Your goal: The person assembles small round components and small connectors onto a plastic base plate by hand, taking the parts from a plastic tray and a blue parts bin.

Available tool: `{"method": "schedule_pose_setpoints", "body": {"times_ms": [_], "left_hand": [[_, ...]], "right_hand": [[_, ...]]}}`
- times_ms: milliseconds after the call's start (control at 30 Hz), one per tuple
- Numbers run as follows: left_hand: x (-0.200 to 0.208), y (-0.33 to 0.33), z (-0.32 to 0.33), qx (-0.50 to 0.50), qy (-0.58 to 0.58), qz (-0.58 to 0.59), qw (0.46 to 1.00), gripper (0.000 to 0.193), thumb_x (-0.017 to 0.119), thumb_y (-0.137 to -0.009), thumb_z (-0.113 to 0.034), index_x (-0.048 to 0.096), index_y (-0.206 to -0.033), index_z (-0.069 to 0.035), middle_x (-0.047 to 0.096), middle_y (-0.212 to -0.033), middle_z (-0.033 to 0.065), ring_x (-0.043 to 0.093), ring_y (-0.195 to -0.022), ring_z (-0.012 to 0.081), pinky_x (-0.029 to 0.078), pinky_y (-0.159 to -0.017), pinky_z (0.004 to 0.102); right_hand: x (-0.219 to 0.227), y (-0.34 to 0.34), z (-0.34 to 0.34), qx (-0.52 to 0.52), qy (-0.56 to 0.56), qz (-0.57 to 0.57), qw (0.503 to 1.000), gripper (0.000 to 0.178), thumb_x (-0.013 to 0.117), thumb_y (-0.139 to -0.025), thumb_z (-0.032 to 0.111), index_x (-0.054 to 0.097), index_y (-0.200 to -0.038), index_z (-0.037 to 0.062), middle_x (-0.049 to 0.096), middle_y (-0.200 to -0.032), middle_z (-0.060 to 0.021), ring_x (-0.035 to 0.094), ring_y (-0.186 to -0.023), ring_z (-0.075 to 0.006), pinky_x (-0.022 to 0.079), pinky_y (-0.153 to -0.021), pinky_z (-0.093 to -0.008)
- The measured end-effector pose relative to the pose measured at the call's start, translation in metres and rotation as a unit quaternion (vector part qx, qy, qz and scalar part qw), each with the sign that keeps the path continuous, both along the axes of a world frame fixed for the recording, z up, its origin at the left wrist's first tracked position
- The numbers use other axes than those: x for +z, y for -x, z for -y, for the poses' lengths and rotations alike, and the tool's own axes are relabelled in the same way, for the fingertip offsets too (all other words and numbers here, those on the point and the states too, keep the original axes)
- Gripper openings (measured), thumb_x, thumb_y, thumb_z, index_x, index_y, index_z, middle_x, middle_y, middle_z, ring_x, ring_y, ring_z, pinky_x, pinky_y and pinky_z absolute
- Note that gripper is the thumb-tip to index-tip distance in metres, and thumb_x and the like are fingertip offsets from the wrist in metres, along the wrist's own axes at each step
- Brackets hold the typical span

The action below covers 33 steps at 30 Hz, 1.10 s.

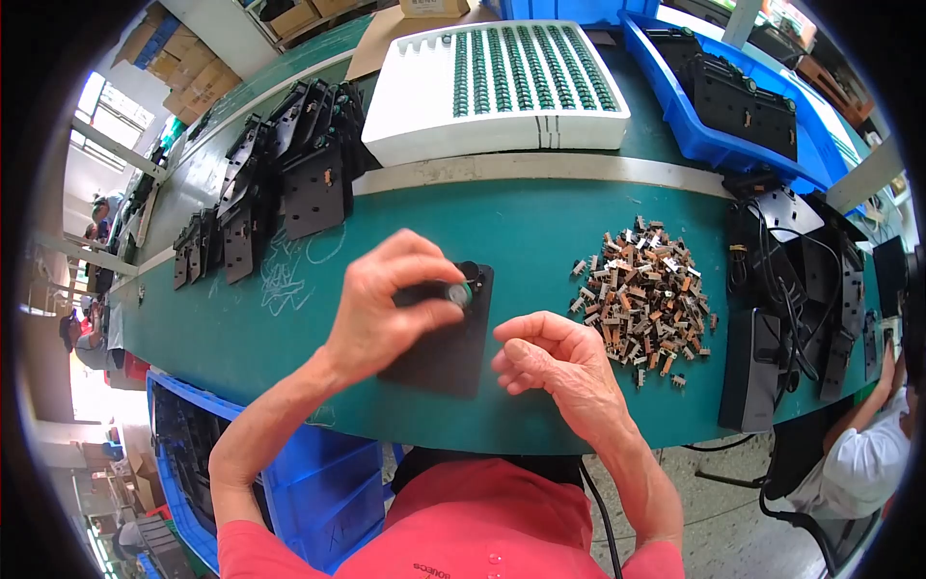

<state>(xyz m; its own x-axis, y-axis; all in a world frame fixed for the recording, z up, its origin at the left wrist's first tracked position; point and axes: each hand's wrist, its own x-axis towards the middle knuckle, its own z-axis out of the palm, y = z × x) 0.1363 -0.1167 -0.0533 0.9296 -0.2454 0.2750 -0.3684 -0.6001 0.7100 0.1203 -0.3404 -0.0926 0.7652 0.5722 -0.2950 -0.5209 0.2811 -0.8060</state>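
A flat black plate (439, 359) lies on the green bench in front of me. My left hand (391, 294) is over its far part, thumb and fingers closed round a small round part (458, 293) with a silvery face and green edge. Motion blurs it slightly, and my fingers hide much of it. Just right of the plate is my right hand (569, 372), its fingers curled toward the thumb; whatever is in them, if anything, cannot be made out. A heap of small slide switches (651, 299), brown and silver, lies to the right of that hand.
Beyond a pale strip stands a white foam tray (415, 106) with rows of green round parts. Black plates (313, 188) are stacked at left; a blue bin (690, 135) holds more. Black housings with cables (752, 362) lie at right, near another person (863, 463).
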Motion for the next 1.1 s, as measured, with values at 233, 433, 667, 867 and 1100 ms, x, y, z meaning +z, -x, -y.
{"method": "schedule_pose_setpoints", "body": {"times_ms": [233, 433, 667, 867, 1100], "left_hand": [[-0.024, -0.02, -0.013, 0.066, 0.023, -0.035, 0.997, 0.025, 0.078, -0.063, -0.001, 0.072, -0.088, -0.003, 0.06, -0.091, 0.0053, 0.059, -0.085, 0.0169, 0.049, -0.073, 0.0278], [-0.036, -0.025, -0.008, 0.046, 0.011, -0.04, 0.998, 0.028, 0.08, -0.062, -0.002, 0.073, -0.09, -0.006, 0.059, -0.093, 0.0011, 0.054, -0.09, 0.0148, 0.045, -0.078, 0.0274], [-0.033, -0.025, -0.008, 0.033, 0.007, -0.076, 0.997, 0.028, 0.079, -0.065, -0.002, 0.074, -0.091, -0.007, 0.06, -0.09, 0.0012, 0.053, -0.091, 0.0159, 0.044, -0.078, 0.0287], [-0.032, -0.026, -0.004, 0.019, 0.023, -0.102, 0.994, 0.028, 0.077, -0.067, -0.002, 0.074, -0.095, -0.008, 0.06, -0.09, 0.0013, 0.052, -0.09, 0.0159, 0.044, -0.079, 0.0286], [-0.026, -0.024, -0.003, 0.012, 0.021, -0.112, 0.993, 0.031, 0.074, -0.07, 0.0, 0.073, -0.1, -0.007, 0.06, -0.092, 0.0024, 0.053, -0.09, 0.0158, 0.045, -0.079, 0.0277]], "right_hand": [[0.0, 0.001, -0.001, 0.006, 0.004, 0.007, 1.0, 0.025, 0.061, -0.094, 0.017, 0.06, -0.111, -0.0023, 0.065, -0.09, -0.0097, 0.063, -0.078, -0.013, 0.053, -0.071, -0.0247], [0.002, 0.0, -0.001, 0.014, 0.008, 0.014, 1.0, 0.023, 0.059, -0.094, 0.014, 0.06, -0.111, -0.0027, 0.065, -0.09, -0.0094, 0.063, -0.078, -0.0124, 0.053, -0.071, -0.0247], [0.002, 0.001, -0.003, 0.004, 0.001, 0.013, 1.0, 0.019, 0.062, -0.091, 0.012, 0.063, -0.104, -0.0012, 0.067, -0.085, -0.0078, 0.064, -0.073, -0.0119, 0.053, -0.066, -0.0239], [0.002, 0.001, -0.002, 0.013, 0.008, 0.013, 1.0, 0.02, 0.063, -0.091, 0.013, 0.063, -0.104, -0.0014, 0.067, -0.085, -0.0075, 0.064, -0.074, -0.0116, 0.053, -0.067, -0.0237], [0.003, 0.001, -0.002, 0.015, 0.012, 0.012, 1.0, 0.019, 0.063, -0.091, 0.012, 0.064, -0.104, -0.0014, 0.068, -0.086, -0.0076, 0.064, -0.074, -0.0113, 0.053, -0.067, -0.0237]]}}
